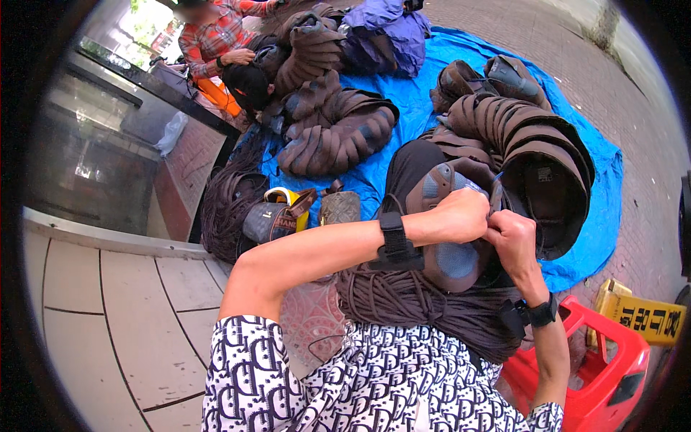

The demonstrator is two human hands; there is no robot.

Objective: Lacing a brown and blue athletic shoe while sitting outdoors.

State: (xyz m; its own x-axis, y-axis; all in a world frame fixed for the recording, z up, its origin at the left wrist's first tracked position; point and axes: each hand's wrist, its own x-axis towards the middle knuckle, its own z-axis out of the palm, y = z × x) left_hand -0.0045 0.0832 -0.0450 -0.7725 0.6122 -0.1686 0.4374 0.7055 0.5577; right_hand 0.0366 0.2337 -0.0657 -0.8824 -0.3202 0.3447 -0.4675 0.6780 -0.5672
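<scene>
Bracing matters most here: in the head view, the shoe upper (453, 263) is in front of your lap, L hand (464, 214) fisted over it, R hand (512, 234) pinched narrow beside; can't tell what's between the fingers. Steady w/ L, pull w/ R, short & even. Qty: 1 blue tarp (608, 173), 1 red stool (612, 356), 1 yellow sign (648, 317), 2 cord bundles (425, 302); stacked uppers (497, 119) overlap, no exact no.
</scene>
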